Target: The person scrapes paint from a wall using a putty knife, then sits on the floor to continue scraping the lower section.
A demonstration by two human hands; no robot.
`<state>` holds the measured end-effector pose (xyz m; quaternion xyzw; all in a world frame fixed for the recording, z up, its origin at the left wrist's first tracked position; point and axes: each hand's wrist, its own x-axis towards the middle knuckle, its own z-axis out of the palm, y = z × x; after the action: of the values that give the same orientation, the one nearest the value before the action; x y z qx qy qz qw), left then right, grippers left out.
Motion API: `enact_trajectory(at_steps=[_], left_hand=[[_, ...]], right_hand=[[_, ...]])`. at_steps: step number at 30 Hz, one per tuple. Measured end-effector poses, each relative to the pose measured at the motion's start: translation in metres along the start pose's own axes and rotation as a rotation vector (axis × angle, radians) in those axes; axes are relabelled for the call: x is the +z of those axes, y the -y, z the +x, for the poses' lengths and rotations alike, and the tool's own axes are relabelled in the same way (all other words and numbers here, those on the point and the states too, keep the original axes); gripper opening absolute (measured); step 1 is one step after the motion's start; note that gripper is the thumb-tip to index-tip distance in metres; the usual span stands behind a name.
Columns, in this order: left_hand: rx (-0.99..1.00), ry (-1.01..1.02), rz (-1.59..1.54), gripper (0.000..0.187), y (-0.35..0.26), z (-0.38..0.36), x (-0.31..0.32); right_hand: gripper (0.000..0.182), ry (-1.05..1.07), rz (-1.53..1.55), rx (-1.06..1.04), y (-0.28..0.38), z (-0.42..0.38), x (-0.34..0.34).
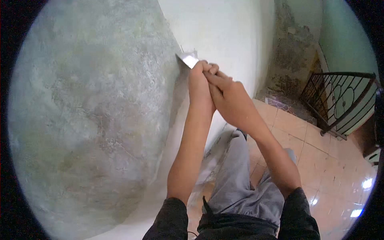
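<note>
A scraper (188, 60) with a flat, shiny metal blade lies against the wall, at the border between bare grey plaster and white paint. My left hand (199, 76) is closed around its handle, which is hidden by the fingers. Pressed against the left hand from the right, my right hand (226, 94) has its fingers bent over the same handle area. Some loose paint shows at the blade's upper edge. The grey plaster (100, 100) is mottled and rough, and white paint (224, 28) covers the wall beyond the blade.
A dark metal railing (344, 102) stands at the right beside a stair opening. Light tiles cover the floor (308, 156), with small debris scattered on it. A stained wall patch (291, 48) is at the far corner. My grey-trousered legs (236, 172) are below my arms.
</note>
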<state>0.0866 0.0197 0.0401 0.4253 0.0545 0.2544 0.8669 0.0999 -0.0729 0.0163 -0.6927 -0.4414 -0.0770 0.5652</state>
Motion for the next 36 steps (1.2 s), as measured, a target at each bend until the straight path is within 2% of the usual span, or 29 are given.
enact_trajectory(at_steps=[6, 10, 11, 13, 15, 16, 18, 19, 22, 26, 29, 30, 32, 34, 36], left_hand=[[-0.011, 0.003, 0.009, 0.012, 0.001, -0.006, 0.000], [-0.035, -0.004, 0.000, 0.012, 0.004, -0.002, -0.008], [-0.013, 0.056, 0.022, 0.012, 0.004, 0.004, -0.012], [-0.027, 0.027, 0.031, 0.013, 0.002, 0.000, -0.002], [-0.018, -0.013, -0.018, 0.013, 0.004, -0.002, 0.000], [-0.009, 0.002, -0.016, 0.013, 0.005, 0.000, -0.001], [-0.046, -0.039, -0.037, 0.013, 0.008, -0.001, -0.007], [-0.012, 0.042, -0.008, 0.012, 0.008, 0.006, -0.014], [-0.030, 0.023, -0.014, 0.012, 0.007, 0.002, -0.006], [-0.031, 0.051, 0.009, 0.011, 0.003, 0.010, -0.012], [-0.028, -0.015, -0.005, 0.011, 0.003, -0.005, -0.003], [-0.021, -0.028, -0.026, 0.011, 0.002, -0.004, -0.001], [-0.015, -0.037, -0.033, 0.011, 0.000, 0.005, -0.005], [-0.001, 0.039, -0.017, 0.013, 0.000, 0.010, -0.010], [0.002, 0.006, 0.017, 0.013, 0.001, 0.006, -0.006]], right_hand=[[0.027, 0.019, 0.038, 0.074, 0.002, 0.000, 0.001], [0.028, 0.021, -0.019, 0.009, -0.003, 0.000, 0.001], [0.028, 0.021, 0.007, 0.029, -0.003, 0.002, 0.003], [0.028, 0.014, 0.025, 0.042, 0.000, 0.004, 0.000], [0.028, 0.107, -0.023, 0.178, 0.011, 0.001, -0.008], [0.028, 0.096, -0.027, 0.165, 0.008, 0.001, -0.007], [0.029, 0.013, 0.010, -0.031, -0.003, -0.001, 0.000], [0.029, 0.028, 0.003, 0.021, -0.006, 0.001, 0.002], [0.030, 0.041, -0.008, 0.094, 0.002, -0.001, -0.002], [0.030, 0.056, 0.042, 0.084, 0.001, 0.005, 0.000], [0.031, 0.090, 0.000, 0.122, 0.006, 0.002, -0.004], [0.031, 0.084, -0.001, 0.113, 0.004, 0.006, -0.005], [0.031, 0.064, 0.043, -0.052, -0.007, 0.011, 0.000], [0.031, 0.015, 0.060, -0.043, -0.014, 0.005, 0.011], [0.030, -0.072, 0.074, -0.064, -0.008, 0.006, 0.008]])
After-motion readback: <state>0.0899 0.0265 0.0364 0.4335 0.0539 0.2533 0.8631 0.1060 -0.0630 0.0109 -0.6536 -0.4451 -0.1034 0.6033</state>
